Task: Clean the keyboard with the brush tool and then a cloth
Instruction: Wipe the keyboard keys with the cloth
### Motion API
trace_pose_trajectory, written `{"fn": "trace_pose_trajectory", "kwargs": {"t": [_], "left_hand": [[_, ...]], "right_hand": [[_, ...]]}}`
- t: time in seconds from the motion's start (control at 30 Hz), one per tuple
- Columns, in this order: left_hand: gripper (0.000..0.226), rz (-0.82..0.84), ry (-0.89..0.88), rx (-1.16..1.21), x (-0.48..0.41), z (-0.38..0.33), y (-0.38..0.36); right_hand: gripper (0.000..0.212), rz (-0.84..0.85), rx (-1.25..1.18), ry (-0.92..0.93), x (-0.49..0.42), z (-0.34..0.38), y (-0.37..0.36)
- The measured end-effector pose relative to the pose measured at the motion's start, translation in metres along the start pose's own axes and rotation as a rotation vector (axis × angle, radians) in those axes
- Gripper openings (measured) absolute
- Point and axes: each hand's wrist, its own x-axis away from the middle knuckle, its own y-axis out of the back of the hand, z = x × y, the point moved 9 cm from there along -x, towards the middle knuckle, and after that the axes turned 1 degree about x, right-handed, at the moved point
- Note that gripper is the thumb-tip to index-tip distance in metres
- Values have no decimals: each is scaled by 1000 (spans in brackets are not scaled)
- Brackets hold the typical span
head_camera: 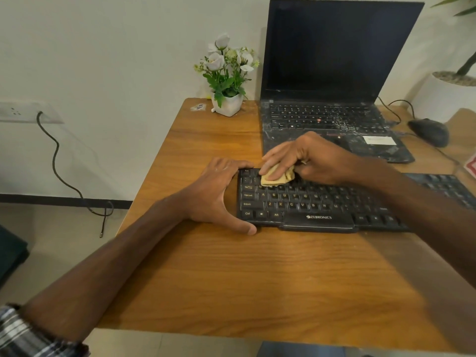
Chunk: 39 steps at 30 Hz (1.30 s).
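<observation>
Keyboard: the black keyboard [322, 202] lies flat on the brown wooden bench [231, 279], near the middle; its right end is hidden behind the right arm

Cloth: a small yellow cloth [277, 177] is bunched up on the top left keys of the keyboard; it sits under the fingers of the right hand

Right hand: the right hand [306, 158] presses down on the cloth; its fingers lie long and nearly straight on top of it; the thumb side is tucked by the back of the cloth, and I cannot tell if it pinches it

Left hand: the left hand [219, 194] holds the left end of the keyboard; the fingers curl over the far corner and the thumb hooks on the near corner; the palm rests on the bench

Laptop: a black laptop [332, 99] stands open just behind the keyboard; its screen is dark; its keys and palm rest look dusty

Flowers: a small white pot of white flowers [228, 76] stands at the back of the bench, to the left of the laptop

Mouse: a black mouse [428, 131] sits to the right of the laptop

Wall: a dark cable [55, 161] hangs from a wall plug on the left and runs down to the floor
</observation>
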Motion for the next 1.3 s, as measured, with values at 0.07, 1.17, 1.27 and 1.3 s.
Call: {"fn": "trace_pose_trajectory", "kwargs": {"t": [0.07, 1.17, 1.27, 1.3], "left_hand": [[136, 0, 0, 2, 1, -1, 0], [137, -9, 2, -22, 0, -2, 1], [137, -17, -5, -31, 0, -1, 1], [135, -22, -13, -29, 0, -1, 1]], "right_hand": [[58, 3, -9, -5, 10, -4, 3], [44, -5, -46, -128, -11, -1, -4], [52, -25, -53, -108, -8, -5, -6], [53, -29, -52, -116, -4, -8, -2]]}}
